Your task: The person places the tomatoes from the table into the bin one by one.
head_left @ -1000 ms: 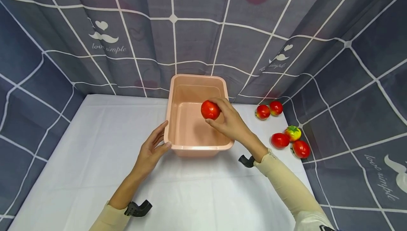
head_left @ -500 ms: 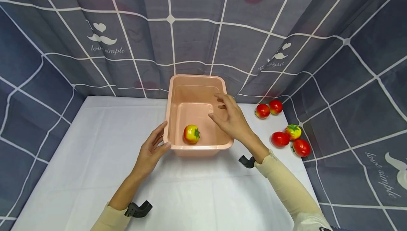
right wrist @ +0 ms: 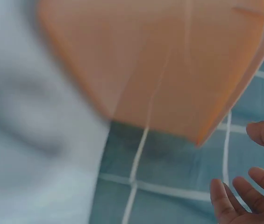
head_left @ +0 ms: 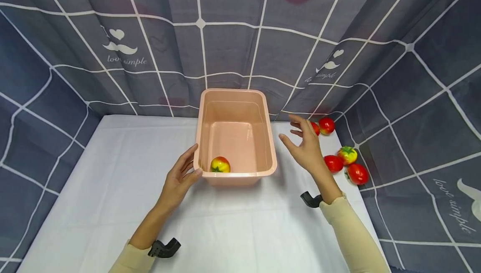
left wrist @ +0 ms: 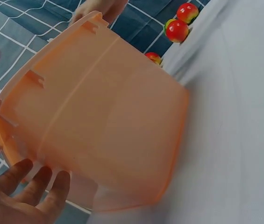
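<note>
A peach-coloured plastic tub stands on the white-covered table. My left hand holds its near left corner, thumb at the rim and fingers along the side; the left wrist view shows those fingertips against the outer wall. Inside the tub, by its near wall, lies a yellow-and-red tomato, its lower part hidden by the rim. My right hand is in the air right of the tub, fingers apart and holding nothing. Behind its fingers a red tomato is partly hidden.
Beside that one is another red tomato. Nearer along the table's right edge sit a red tomato, a yellow-green tomato and a further red tomato. A grey checked curtain surrounds the table's back and sides.
My right hand has let go of the tomato inside the tub and moved out to the right. The tomato has rolled to the near wall. My left hand stays at the tub.
</note>
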A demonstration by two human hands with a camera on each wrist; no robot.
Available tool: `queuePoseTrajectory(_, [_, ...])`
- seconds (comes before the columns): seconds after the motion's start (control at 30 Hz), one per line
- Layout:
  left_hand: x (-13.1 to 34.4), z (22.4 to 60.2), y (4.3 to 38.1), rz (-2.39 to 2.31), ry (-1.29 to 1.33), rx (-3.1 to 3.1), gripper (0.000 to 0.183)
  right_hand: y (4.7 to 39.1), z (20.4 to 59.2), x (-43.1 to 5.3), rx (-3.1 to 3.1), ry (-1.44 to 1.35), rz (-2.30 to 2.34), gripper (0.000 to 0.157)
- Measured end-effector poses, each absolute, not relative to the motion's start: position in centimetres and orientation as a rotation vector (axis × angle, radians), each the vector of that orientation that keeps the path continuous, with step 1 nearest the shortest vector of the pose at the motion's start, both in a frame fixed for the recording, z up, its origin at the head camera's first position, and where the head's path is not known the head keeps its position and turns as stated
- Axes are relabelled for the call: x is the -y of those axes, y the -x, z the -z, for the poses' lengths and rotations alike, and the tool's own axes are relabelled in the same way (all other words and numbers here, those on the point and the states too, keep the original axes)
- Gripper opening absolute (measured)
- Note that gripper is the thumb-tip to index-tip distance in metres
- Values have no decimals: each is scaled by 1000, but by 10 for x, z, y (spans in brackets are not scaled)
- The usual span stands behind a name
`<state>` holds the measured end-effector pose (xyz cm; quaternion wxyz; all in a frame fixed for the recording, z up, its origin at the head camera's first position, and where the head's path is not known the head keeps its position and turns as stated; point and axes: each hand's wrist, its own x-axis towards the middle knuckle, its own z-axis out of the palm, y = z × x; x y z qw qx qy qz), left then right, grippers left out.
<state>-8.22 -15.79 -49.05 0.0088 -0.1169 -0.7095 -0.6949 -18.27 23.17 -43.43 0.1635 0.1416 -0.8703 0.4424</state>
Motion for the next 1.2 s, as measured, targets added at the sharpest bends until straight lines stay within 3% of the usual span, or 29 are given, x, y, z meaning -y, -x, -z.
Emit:
queuePoseTrajectory(0.43, [160, 491, 83, 2189, 367, 2191, 73, 162, 499, -300, 2404, 60, -1288, 56])
queuePoseTrajectory(0.77, [159, 491, 81, 2195, 389, 2185, 74, 138, 527, -338, 2317, 534, -1100, 55])
queuePoseTrajectory(1.2, [159, 492, 82, 2198, 423, 2177, 73, 134, 553, -346, 2357, 635, -1121, 69])
